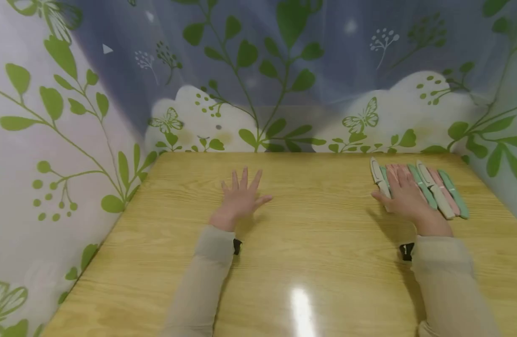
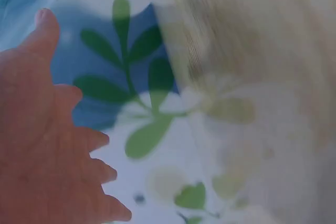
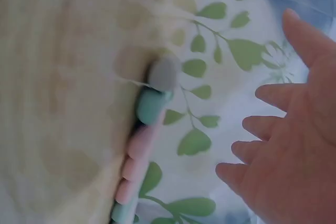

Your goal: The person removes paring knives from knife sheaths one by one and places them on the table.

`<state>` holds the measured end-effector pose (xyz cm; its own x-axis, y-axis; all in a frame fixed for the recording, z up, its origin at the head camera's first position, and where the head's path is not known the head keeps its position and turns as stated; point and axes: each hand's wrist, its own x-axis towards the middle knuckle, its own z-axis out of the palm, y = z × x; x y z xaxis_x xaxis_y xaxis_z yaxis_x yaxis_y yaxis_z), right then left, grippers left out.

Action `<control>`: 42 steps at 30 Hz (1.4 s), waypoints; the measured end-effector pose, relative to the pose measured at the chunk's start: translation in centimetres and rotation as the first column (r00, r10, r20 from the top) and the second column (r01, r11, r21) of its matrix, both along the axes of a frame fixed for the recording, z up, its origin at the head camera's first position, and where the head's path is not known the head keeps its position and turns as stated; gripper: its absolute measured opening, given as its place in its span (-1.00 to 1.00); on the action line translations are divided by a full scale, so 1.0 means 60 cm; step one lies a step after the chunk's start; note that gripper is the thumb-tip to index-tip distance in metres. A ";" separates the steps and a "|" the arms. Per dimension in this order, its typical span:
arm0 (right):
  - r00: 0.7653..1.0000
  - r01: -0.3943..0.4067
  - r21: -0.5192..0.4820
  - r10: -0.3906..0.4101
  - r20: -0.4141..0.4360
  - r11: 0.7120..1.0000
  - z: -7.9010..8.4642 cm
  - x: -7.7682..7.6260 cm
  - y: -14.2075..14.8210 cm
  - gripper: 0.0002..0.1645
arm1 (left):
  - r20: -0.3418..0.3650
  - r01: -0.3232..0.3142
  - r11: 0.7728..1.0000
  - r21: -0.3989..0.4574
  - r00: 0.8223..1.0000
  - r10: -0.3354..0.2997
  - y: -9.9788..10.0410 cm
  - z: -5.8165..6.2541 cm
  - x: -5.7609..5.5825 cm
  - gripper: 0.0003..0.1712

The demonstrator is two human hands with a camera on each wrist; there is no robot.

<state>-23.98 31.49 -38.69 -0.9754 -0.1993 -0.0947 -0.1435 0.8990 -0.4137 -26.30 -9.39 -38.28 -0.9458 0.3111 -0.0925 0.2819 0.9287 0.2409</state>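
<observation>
A row of small knives lies side by side at the right rear of the table, in white, mint green and pink. A white knife (image 1: 377,174) is at the row's left end and a green knife (image 1: 455,195) at its right end. My right hand (image 1: 410,201) is over the row with fingers extended, hiding part of several knives. In the right wrist view, a gap separates that hand (image 3: 299,145) from the knife ends (image 3: 152,106). My left hand (image 1: 240,201) is over the table's left half, fingers spread, holding nothing.
The wooden table (image 1: 317,210) has a bright light reflection near its front. A leaf-patterned curtain (image 1: 258,93) hangs behind it and along both sides. Black bands (image 1: 238,246) show at both cuffs.
</observation>
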 end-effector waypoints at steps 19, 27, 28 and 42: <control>0.992 -0.058 0.200 0.034 0.121 0.978 0.014 -0.039 -0.002 -0.11 | 0.130 0.268 0.961 0.070 0.953 -0.275 0.246 0.004 -0.082 -0.14; 0.986 -0.018 0.206 -0.016 0.163 0.978 0.005 -0.049 0.005 -0.20 | 0.118 0.278 0.960 0.010 0.953 -0.277 0.315 -0.008 -0.088 -0.15; 0.986 -0.012 0.199 -0.021 0.163 0.980 0.003 -0.050 0.006 -0.21 | 0.112 0.275 0.961 -0.006 0.956 -0.272 0.322 -0.008 -0.087 -0.15; 0.974 0.025 0.142 -0.056 0.218 0.990 0.002 -0.070 0.001 -0.61 | 0.094 0.242 0.958 -0.153 0.969 -0.230 0.342 -0.010 -0.073 -0.13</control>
